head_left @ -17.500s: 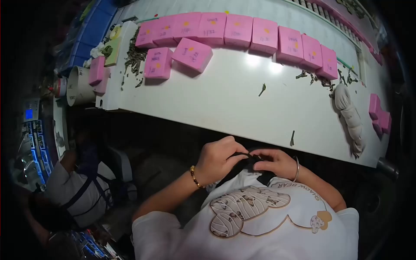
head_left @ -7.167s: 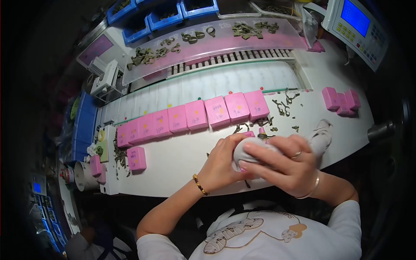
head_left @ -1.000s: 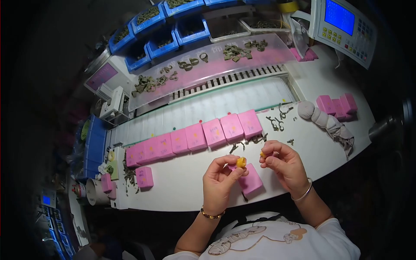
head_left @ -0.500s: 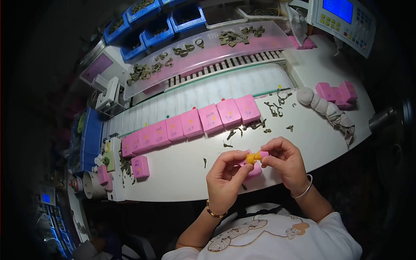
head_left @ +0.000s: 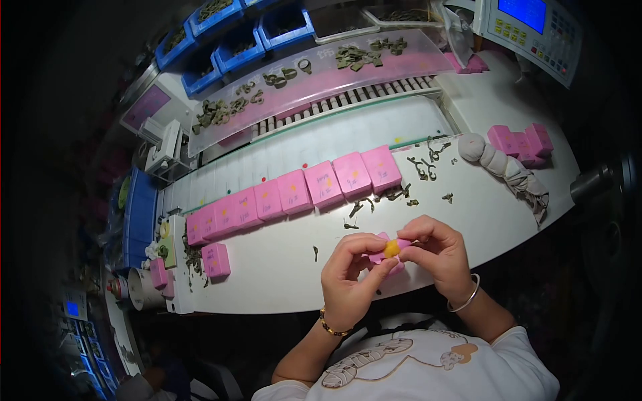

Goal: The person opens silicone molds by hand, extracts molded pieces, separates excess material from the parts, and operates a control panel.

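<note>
Left hand (head_left: 348,273) and right hand (head_left: 439,259) pinch a little yellow-and-pink thing (head_left: 390,249) | it is between them, over the white table (head_left: 287,284) | pink blocks (head_left: 292,190) sit in a row toward eleven o'clock

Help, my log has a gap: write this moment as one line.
left hand: holding yellow piece | right hand: holding pink tip against it | row of pink blocks: on table

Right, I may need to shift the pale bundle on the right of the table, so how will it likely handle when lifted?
The pale bundle looks like soft cloth, so it would probably bend if lifted by one end. The loose, crumpled end may flop or trail. Its lumpy shape suggests it wouldn't roll easily.
</note>
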`<state>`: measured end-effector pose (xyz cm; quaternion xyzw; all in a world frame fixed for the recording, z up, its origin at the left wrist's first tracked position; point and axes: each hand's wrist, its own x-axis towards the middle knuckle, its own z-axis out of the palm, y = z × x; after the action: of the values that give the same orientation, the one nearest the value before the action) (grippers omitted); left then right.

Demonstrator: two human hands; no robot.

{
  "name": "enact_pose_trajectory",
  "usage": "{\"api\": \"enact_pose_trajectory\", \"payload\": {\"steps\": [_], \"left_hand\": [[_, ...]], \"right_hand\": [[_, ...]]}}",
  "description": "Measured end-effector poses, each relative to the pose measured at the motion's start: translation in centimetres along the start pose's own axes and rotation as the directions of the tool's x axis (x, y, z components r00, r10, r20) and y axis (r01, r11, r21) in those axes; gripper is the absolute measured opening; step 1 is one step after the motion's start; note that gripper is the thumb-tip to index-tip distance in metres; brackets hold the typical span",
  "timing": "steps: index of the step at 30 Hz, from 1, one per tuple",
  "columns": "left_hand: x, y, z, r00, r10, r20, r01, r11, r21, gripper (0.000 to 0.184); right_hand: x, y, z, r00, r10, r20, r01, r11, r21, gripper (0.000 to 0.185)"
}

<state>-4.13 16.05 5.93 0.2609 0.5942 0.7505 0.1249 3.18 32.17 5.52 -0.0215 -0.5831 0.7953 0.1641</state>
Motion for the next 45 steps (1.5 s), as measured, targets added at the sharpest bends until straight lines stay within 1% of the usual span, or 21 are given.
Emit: {"api": "enact_pose_trajectory", "payload": {"steps": [2, 4, 5, 6, 8, 9, 10, 12, 14, 15, 17, 18, 19, 22, 28, 31, 35, 37, 41, 43, 45], "left_hand": [[0.4, -0.2, 0.2, 0.996, 0.089, -0.007, -0.089, 0.994, 0.065, 0.030], [0.6, -0.3, -0.2, 0.955, 0.295, 0.038, -0.287, 0.882, 0.374, 0.033], [0.9, 0.1, -0.2, 0.933, 0.348, 0.087, -0.347, 0.812, 0.469, 0.037], [1.1, 0.1, -0.2, 0.931, 0.350, 0.105, -0.359, 0.818, 0.449, 0.037], [1.4, 0.1, -0.1, 0.867, 0.407, 0.289, -0.497, 0.646, 0.580, 0.041], [1.6, -0.3, -0.1, 0.830, 0.430, 0.355, -0.557, 0.606, 0.568, 0.044], [1.8, -0.1, 0.3, 0.822, 0.436, 0.367, -0.570, 0.610, 0.550, 0.044], [2.1, 0.6, 0.7, 0.845, 0.400, 0.355, -0.535, 0.633, 0.560, 0.047], [2.0, 0.2, 0.3, 0.851, 0.388, 0.353, -0.525, 0.636, 0.565, 0.050], [2.1, 0.2, 0.0, 0.861, 0.395, 0.321, -0.508, 0.633, 0.584, 0.051], [2.0, 0.1, -0.7, 0.884, 0.389, 0.260, -0.463, 0.644, 0.609, 0.048], [1.9, 0.0, -1.0, 0.882, 0.393, 0.260, -0.466, 0.643, 0.608, 0.048], [1.8, -0.1, -1.4, 0.901, 0.372, 0.223, -0.427, 0.667, 0.611, 0.047], [1.5, -0.2, -2.5, 0.926, 0.340, 0.164, -0.367, 0.708, 0.604, 0.043], [1.2, -0.1, -3.9, 0.952, 0.297, 0.079, -0.283, 0.748, 0.600, 0.034], [0.7, -0.1, -4.7, 0.957, 0.287, 0.034, -0.247, 0.752, 0.611, 0.032], [0.3, 0.1, -5.1, 0.970, 0.243, -0.017, -0.187, 0.785, 0.591, 0.030], [0.1, 0.0, -5.0, 0.974, 0.225, -0.027, -0.169, 0.798, 0.579, 0.030], [-0.4, 0.3, -4.5, 0.978, 0.205, 0.022, -0.181, 0.802, 0.570, 0.029], [-0.6, 0.6, -4.6, 0.977, 0.208, 0.043, -0.194, 0.787, 0.586, 0.030], [-0.8, 1.0, -5.1, 0.981, 0.190, 0.048, -0.181, 0.787, 0.590, 0.030]], "right_hand": [[0.2, 0.0, 0.7, 0.997, 0.014, -0.080, -0.018, 0.999, -0.046, 0.028], [0.3, -0.3, 0.4, 0.997, 0.024, -0.075, -0.033, 0.993, -0.116, 0.036], [0.4, -0.9, 0.5, 1.000, -0.012, -0.017, 0.007, 0.962, -0.272, 0.039], [0.6, -1.6, 0.5, 0.999, -0.035, 0.040, 0.049, 0.905, -0.422, 0.042], [1.0, -2.3, 0.2, 0.998, -0.062, 0.027, 0.067, 0.856, -0.513, 0.044], [1.2, -2.3, -0.2, 0.991, -0.086, 0.102, 0.130, 0.796, -0.592, 0.042], [1.5, -2.4, -0.5, 0.978, -0.098, 0.184, 0.197, 0.727, -0.658, 0.040], [1.9, -3.3, -1.2, 0.980, -0.033, 0.197, 0.152, 0.761, -0.630, 0.038], [2.8, -4.4, -2.4, 0.967, -0.138, 0.213, 0.252, 0.623, -0.741, 0.037], [3.8, -4.8, -3.7, 0.924, -0.309, 0.223, 0.344, 0.423, -0.838, 0.038], [6.2, -6.2, -6.6, 0.845, -0.515, 0.143, 0.265, 0.171, -0.949, 0.040], [7.4, -6.4, -8.4, 0.781, -0.601, 0.169, 0.186, -0.036, -0.982, 0.039], [8.3, -6.5, -10.6, 0.823, -0.543, 0.169, 0.102, -0.152, -0.983, 0.038], [8.7, -2.7, -17.2, 0.951, -0.290, 0.110, 0.074, -0.131, -0.989, 0.038], [7.7, -4.6, -17.3, 0.938, -0.328, 0.114, 0.152, 0.092, -0.984, 0.036], [6.4, -6.0, -17.5, 0.973, -0.230, 0.013, 0.028, 0.064, -0.998, 0.042], [5.7, -6.8, -17.0, 0.979, -0.205, 0.003, 0.001, -0.010, -1.000, 0.046], [6.5, -7.0, -15.9, 0.905, -0.414, 0.099, 0.130, 0.048, -0.990, 0.041], [8.4, -5.2, -16.9, 0.882, -0.451, 0.135, 0.209, 0.120, -0.971, 0.036], [8.9, -4.1, -17.9, 0.959, -0.265, 0.105, 0.145, 0.139, -0.980, 0.033], [8.9, -3.8, -18.0, 0.951, -0.293, 0.100, 0.141, 0.121, -0.983, 0.034]]}}
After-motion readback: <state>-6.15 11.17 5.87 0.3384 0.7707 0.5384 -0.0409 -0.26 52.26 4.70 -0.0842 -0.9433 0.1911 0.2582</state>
